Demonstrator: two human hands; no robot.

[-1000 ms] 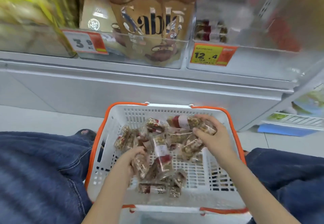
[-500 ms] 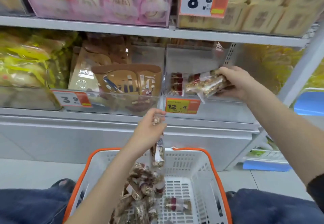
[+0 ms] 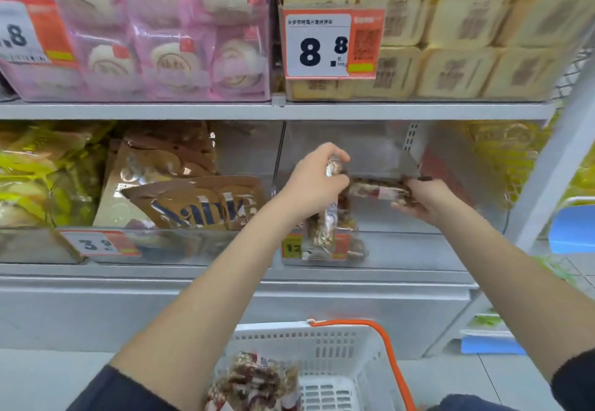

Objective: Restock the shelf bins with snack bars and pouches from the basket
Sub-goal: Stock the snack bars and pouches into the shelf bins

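Hands grip snack bars at the clear bin: left hand holds one bar hanging, right hand another bar flat

On the top shelf you have pink plastic packs of round white cakes beside stacked pale yellow wrapped loaves, with a white-and-orange 8.8 price tag between them. Below, yellow crinkly bags sit left of brown paper pouches.

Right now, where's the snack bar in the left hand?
Head view, centre: the snack bar hangs upright from the left hand at the clear bin, just left of the right hand.
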